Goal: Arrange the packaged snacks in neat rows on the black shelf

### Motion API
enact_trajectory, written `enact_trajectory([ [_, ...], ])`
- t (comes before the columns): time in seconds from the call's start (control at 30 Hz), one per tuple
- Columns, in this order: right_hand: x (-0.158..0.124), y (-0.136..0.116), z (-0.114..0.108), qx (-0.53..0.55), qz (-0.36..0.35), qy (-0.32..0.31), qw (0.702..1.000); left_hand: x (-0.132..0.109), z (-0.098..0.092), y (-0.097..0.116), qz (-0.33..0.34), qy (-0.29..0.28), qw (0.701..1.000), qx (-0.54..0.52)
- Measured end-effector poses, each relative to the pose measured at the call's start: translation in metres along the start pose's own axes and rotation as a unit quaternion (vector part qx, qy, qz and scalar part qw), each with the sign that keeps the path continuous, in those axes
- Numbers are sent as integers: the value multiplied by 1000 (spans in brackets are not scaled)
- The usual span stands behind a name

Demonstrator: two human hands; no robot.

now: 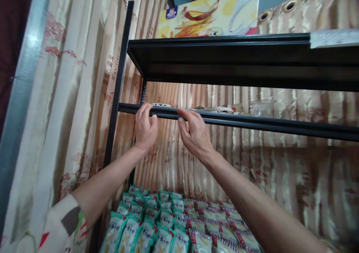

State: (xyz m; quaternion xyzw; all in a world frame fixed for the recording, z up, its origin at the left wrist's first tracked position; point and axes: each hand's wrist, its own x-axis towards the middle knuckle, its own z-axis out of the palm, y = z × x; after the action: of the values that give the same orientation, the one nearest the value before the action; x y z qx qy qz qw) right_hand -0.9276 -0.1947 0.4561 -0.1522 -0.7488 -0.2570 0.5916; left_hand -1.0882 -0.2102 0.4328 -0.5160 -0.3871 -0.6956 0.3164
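Both hands are raised to the front edge of a black metal shelf. My left hand has its fingertips at the shelf edge, near the left post, with the thumb apart from the fingers. To its right, my right hand touches the same edge with its index finger, the thumb just below. Neither hand shows an object in it. A small white device with ports lies on the shelf between the hands. Behind the right hand rests a grey-white flat item, partly hidden by the shelf edge.
A clear plastic container stands farther right on the shelf. Above is another black shelf bearing a yellow box. Green snack packets and red-and-white packets fill the lower level. Patterned curtains hang around.
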Motion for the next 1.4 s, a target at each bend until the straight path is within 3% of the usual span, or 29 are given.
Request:
enact_trajectory([
  [0.07,27,7,4,-77,-8,-28,997,27,7,-5,-21,-25,997,65],
  [0.17,51,15,15,-165,-30,-116,979,51,15,-11,-104,-93,981,135],
  [0.27,59,16,25,-211,-7,-160,964,60,18,-11,-108,-143,968,175],
  [0.43,61,8,35,-220,60,-192,954,66,22,-10,-99,-170,959,206],
  [0.77,64,2,46,-203,74,-149,965,69,32,-13,-114,-138,959,221],
  [1.03,63,-12,30,-106,168,-114,973,63,20,-4,-125,-104,969,184],
  [1.23,51,-15,20,-77,148,-119,979,56,13,-4,-100,-94,980,141],
  [1.33,49,-12,21,-38,181,-53,981,56,6,-3,-93,-77,981,150],
  [1.4,52,-10,22,39,247,-3,968,59,1,-4,-114,-88,978,152],
])
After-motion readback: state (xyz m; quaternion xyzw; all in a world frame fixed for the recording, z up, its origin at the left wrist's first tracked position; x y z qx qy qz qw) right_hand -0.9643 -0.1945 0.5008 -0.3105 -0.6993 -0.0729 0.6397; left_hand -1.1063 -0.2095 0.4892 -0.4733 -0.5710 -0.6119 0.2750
